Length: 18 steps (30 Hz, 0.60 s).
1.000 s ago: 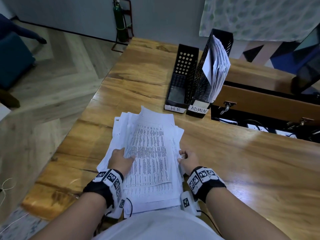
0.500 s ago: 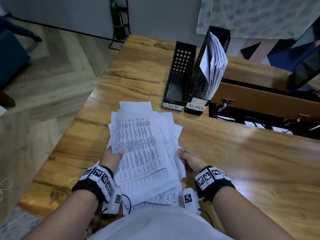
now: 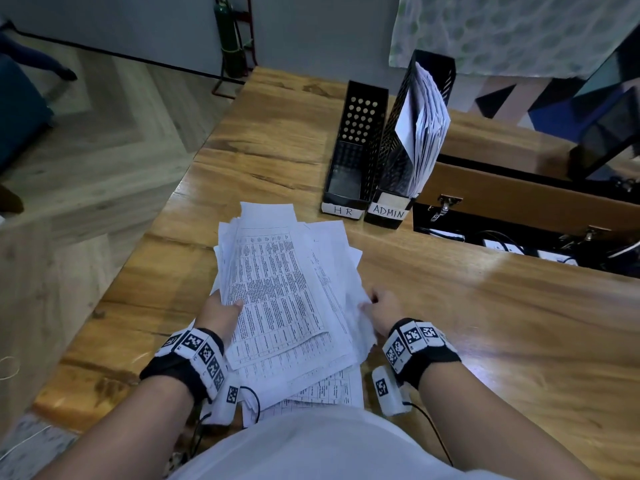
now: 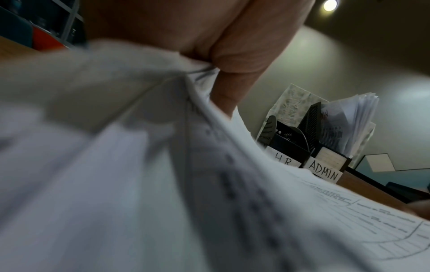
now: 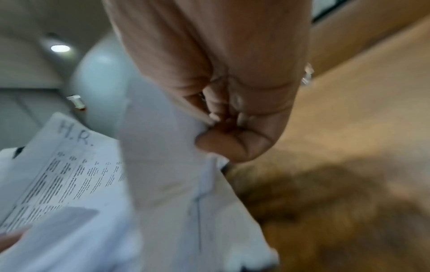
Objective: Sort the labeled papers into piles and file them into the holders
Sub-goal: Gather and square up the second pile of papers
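A loose stack of printed papers [image 3: 284,292] lies on the wooden table [image 3: 485,306] in front of me. My left hand [image 3: 221,311] grips its left edge, thumb on top of the sheets [image 4: 163,165]. My right hand [image 3: 379,304] pinches the right edge of the papers [image 5: 163,147]; a sheet marked "H.R." [image 5: 74,132] shows in the right wrist view. Two black holders stand beyond the stack: the one labelled HR [image 3: 356,150] holds nothing that I can see, the one labelled ADMIN [image 3: 398,161] holds several papers [image 3: 422,123].
An open drawer or cable tray [image 3: 519,216] with wires sits right of the holders. The table's left edge [image 3: 166,216] drops to a wood floor. A green cylinder [image 3: 227,32] stands by the far wall. A dark monitor [image 3: 609,133] is at far right.
The stack has been gathered and turned slightly left. My left hand slid from on top of the sheets to gripping their left edge; my right hand stays at the right edge.
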Each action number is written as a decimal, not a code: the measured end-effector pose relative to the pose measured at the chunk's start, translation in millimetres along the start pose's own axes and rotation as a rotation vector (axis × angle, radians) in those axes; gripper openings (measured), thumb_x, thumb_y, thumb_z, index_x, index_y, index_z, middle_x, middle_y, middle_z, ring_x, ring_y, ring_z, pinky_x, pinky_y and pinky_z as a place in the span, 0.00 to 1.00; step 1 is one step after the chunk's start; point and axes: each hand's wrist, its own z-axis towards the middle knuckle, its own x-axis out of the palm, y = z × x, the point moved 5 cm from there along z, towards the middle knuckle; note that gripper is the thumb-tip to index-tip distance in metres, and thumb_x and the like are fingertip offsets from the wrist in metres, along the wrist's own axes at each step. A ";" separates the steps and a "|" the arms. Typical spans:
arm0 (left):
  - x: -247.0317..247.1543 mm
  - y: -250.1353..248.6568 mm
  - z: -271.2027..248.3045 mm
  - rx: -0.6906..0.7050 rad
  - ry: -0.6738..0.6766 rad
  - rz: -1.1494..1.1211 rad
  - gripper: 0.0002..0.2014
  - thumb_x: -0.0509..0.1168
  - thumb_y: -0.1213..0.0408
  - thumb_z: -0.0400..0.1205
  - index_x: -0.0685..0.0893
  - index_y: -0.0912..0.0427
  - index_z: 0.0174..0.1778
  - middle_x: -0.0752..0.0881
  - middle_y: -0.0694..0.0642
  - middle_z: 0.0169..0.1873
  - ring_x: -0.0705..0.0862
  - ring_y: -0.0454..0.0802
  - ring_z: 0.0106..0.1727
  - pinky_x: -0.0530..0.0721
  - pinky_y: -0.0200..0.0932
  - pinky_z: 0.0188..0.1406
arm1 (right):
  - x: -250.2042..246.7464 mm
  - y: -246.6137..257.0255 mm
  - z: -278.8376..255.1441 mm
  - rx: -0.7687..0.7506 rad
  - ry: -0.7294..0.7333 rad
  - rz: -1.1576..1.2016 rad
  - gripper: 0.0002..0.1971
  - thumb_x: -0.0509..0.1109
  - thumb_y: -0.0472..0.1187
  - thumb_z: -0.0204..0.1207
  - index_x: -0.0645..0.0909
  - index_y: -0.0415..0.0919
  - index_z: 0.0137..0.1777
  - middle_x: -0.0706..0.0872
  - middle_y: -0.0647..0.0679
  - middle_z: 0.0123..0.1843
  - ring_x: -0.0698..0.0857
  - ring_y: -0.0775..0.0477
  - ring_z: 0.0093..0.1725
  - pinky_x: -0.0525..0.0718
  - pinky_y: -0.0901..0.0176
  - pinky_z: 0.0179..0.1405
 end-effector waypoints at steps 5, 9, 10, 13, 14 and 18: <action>-4.9 7.0 5.2 -0.041 0.009 -0.047 0.21 0.69 0.62 0.81 0.77 0.69 0.65 0.86 0.64 0.52 0.85 0.64 0.52 0.84 0.58 0.57 | -61.7 54.4 -42.9 -0.280 -0.340 -0.190 0.06 0.59 0.36 0.84 0.71 0.42 0.44 0.79 0.50 0.35 0.80 0.48 0.36 0.75 0.57 0.30; -4.7 4.8 -0.6 -0.042 0.057 0.000 0.17 0.72 0.65 0.78 0.76 0.64 0.60 0.84 0.60 0.47 0.82 0.60 0.48 0.80 0.49 0.51 | -117.3 108.7 -101.3 -0.634 -0.512 -0.067 0.10 0.62 0.39 0.84 0.68 0.39 0.42 0.71 0.51 0.27 0.66 0.58 0.25 0.63 0.68 0.23; -4.8 2.7 -3.3 -0.040 0.076 0.016 0.19 0.73 0.65 0.78 0.76 0.63 0.62 0.84 0.59 0.48 0.82 0.60 0.49 0.80 0.48 0.52 | -128.9 116.9 -110.9 -0.694 -0.557 0.020 0.10 0.63 0.40 0.84 0.69 0.40 0.41 0.71 0.51 0.28 0.66 0.59 0.26 0.64 0.69 0.24; -2.7 -4.3 -12.7 -0.015 0.120 0.161 0.27 0.72 0.62 0.78 0.71 0.65 0.70 0.81 0.59 0.59 0.80 0.61 0.59 0.77 0.46 0.57 | -139.8 123.7 -113.0 -0.733 -0.575 0.268 0.13 0.64 0.42 0.84 0.68 0.50 0.38 0.74 0.55 0.33 0.72 0.60 0.34 0.70 0.63 0.34; -1.8 -7.4 -16.4 -0.016 0.124 0.200 0.29 0.72 0.62 0.79 0.69 0.66 0.73 0.79 0.62 0.64 0.78 0.62 0.62 0.76 0.47 0.57 | -132.8 120.2 -104.8 -0.690 -0.528 0.321 0.12 0.64 0.42 0.84 0.69 0.51 0.38 0.76 0.55 0.35 0.74 0.59 0.35 0.72 0.62 0.35; -1.3 -13.3 -22.0 -0.018 0.124 0.247 0.28 0.72 0.65 0.78 0.70 0.70 0.70 0.77 0.66 0.67 0.78 0.63 0.66 0.77 0.51 0.61 | -57.2 77.4 -62.9 -0.289 -0.222 0.320 0.06 0.59 0.43 0.86 0.73 0.45 0.48 0.81 0.52 0.40 0.81 0.52 0.38 0.75 0.58 0.33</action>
